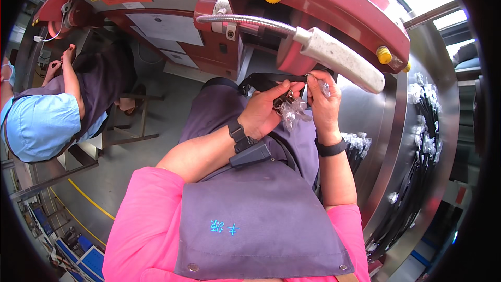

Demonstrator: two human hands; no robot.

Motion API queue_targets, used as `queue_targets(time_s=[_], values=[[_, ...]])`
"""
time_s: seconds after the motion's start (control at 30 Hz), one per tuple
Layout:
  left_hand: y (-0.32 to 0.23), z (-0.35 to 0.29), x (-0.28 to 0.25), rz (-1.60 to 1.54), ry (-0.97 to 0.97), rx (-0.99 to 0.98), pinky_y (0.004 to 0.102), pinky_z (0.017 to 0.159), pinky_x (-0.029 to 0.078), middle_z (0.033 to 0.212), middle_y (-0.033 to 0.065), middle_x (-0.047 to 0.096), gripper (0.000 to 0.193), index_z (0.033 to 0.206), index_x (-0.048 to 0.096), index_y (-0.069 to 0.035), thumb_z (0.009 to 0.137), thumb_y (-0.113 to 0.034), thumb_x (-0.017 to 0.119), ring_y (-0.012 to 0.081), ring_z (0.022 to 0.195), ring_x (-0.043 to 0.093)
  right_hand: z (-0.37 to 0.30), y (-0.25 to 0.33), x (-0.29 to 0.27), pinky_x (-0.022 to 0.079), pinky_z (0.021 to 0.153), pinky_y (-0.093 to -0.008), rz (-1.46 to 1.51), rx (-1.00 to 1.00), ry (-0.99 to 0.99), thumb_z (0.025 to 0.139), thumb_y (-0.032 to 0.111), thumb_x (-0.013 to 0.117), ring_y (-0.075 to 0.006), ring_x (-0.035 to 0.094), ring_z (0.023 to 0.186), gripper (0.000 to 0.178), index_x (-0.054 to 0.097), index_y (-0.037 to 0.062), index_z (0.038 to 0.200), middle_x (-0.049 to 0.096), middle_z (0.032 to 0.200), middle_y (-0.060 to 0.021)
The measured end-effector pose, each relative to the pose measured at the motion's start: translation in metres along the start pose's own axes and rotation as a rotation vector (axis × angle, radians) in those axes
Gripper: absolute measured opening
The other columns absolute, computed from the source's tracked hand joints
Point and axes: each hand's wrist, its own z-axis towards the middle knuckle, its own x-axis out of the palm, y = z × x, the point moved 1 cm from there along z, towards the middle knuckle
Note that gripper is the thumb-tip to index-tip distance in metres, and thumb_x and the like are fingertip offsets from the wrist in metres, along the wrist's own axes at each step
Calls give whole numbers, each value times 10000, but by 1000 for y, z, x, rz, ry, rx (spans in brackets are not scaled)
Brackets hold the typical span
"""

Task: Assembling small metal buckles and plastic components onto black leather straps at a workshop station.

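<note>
A thin black strap point(274, 77) runs across the space between my hands, just below the red machine's wheel housing point(293, 55). My left hand point(259, 115) is closed around the strap. Metal fittings point(282, 101) and crumpled clear plastic wrap point(295, 116) bunch up at its fingers. With thumb and fingers pinched together, my right hand point(326, 105) grips the strap farther right, and a bit of clear plastic shows beside its fingers. Whether the strap touches the machine is hidden. The strap's lower part hangs over my dark apron point(261, 214).
A white lamp head point(342, 58) on a flexible metal neck hangs close above my right hand. Bundles of black straps with plastic-wrapped ends point(425, 141) lie on the metal bench point(383, 162) at right. A co-worker in blue point(47, 125) sits at far left.
</note>
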Motion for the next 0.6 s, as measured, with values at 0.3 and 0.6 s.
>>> queue_targets(time_s=[0.3,0.6], values=[[1,1,3,-27,5,-29,306,818,502,1049,110,668,248,1080,626,31,929,-163,595,146,882,614,1,0,1,290,453,-180,-27,-36,-57,919,106,608,-16,391,510,49,627,69,947,473,603,64],[8,-4,2,-37,17,-37,292,765,513,966,87,649,228,1069,604,-2,943,-190,581,152,845,608,-10,19,-10,435,531,-261,-586,-847,-52,796,-54,648,-168,529,587,135,637,3,918,552,750,-66]])
